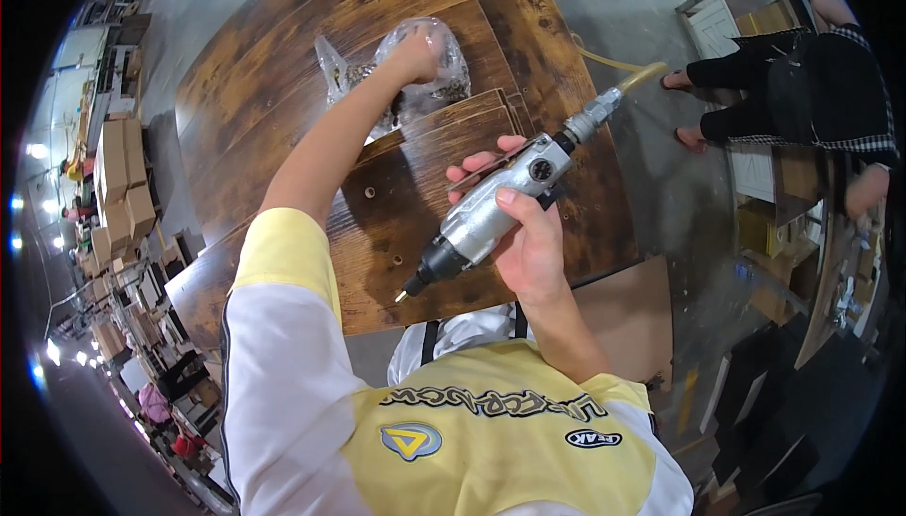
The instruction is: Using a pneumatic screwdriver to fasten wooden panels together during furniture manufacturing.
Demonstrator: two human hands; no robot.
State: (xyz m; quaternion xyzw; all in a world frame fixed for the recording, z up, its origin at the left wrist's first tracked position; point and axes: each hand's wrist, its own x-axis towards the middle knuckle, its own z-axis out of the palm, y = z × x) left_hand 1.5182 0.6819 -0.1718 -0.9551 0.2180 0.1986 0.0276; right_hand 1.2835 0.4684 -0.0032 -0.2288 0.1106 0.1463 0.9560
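My right hand [536, 250] is wrapped round a silver and black air screwdriver [500, 197], held tilted above the wooden tabletop. Its bit points down toward my left, and a pale yellow air hose [645, 75] joins its upper end. My left hand [418, 55] reaches into a clear plastic bag [451, 61] of small metal hardware, maybe screws; its fingers are mostly hidden by the plastic and by the hand itself. Another clear bag part [332, 67] with small dark pieces lies just left of it. Brown wood-grain boards [434, 143] lie stacked between my hands.
The dark wood-grain tabletop [255, 72] spreads under both hands. A brown cardboard sheet [628, 313] sits by the table's near right corner. Another person [802, 82] stands at the right beside shelving. Stacked cartons [123, 176] line the far left.
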